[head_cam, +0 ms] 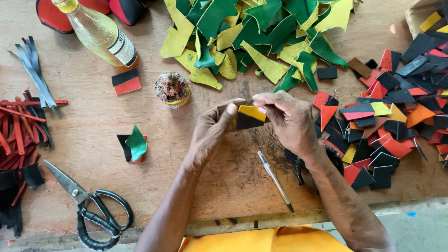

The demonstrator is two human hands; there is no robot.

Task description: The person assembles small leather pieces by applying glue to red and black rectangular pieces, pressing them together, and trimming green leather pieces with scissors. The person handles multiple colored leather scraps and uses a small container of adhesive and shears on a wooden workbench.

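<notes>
Orange cloth point(266, 239) of the person's clothing fills the near edge, and both forearms reach out from it over a worn wooden tabletop point(93, 98). Both hands meet at the middle of the table on one small patchwork piece point(247, 117), black with a yellow corner. The left hand point(212, 133) is closed around its left end, thumb on top and fingers curled beneath. The right hand point(289, 119) pinches its right upper edge between thumb and bent fingertips, so the piece sits just above the wood between the two hands.

Just near of the hands a silver pen point(275, 181) lies slanted on the table. To the near left rest black-handled scissors point(91, 205), blades pointing far left. Between scissors and hands sits a small stack of green, black and red scraps point(134, 145). Along the left edge lie red and black leather strips point(18, 135), with a few grey strips point(32, 70) farther off.

Far left, a glass bottle of yellowish liquid point(102, 35) lies tilted, and a black-and-red joined patch point(126, 81) sits just near it. A small paint-crusted jar point(172, 88) stands beside that, far of the left hand. A heap of green and yellow leather offcuts point(252, 32) spreads across the far middle. On the right lies a wide scatter of black, red, orange and yellow cut triangles and squares point(387, 126), touching the right wrist.
</notes>
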